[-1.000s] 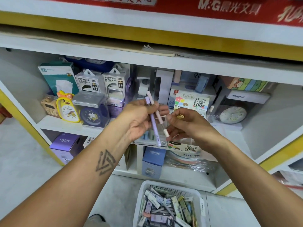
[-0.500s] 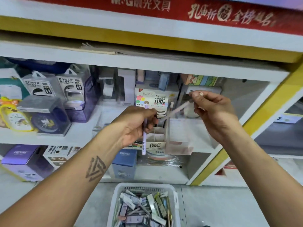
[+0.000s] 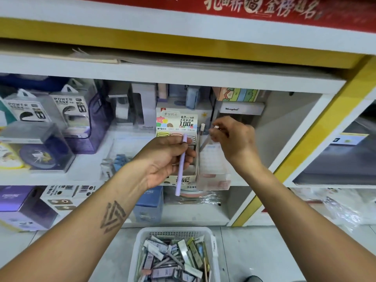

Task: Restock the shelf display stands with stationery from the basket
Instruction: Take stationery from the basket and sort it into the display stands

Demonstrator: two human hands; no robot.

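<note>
Dozens of small stationery packs lie heaped in the white basket [image 3: 142, 249] on the floor, nearest the camera; their labels are too small to read. Above it, the left hand [image 3: 162, 159] curls its fingers round a lilac pen [image 3: 181, 165], held nearly upright before the cardboard display stand [image 3: 179, 123], whose card reads "0.7", "HB" and a large "100", with "M&G" at its lower left. Just to the right, the right hand [image 3: 234, 139] pinches the top of a pale pen [image 3: 206, 140] that slants down into a clear display stand [image 3: 213, 176] on the same shelf [image 3: 85, 176]. Left of the stands are two packs marked "POWER BANK" [image 3: 69, 110] and a boxed clock [image 3: 40, 151]. Behind the right hand a white box [image 3: 240, 108] reads "Henghui", though blurred. Farthest up, a red banner [image 3: 264, 9] carries gold Chinese characters.
</note>
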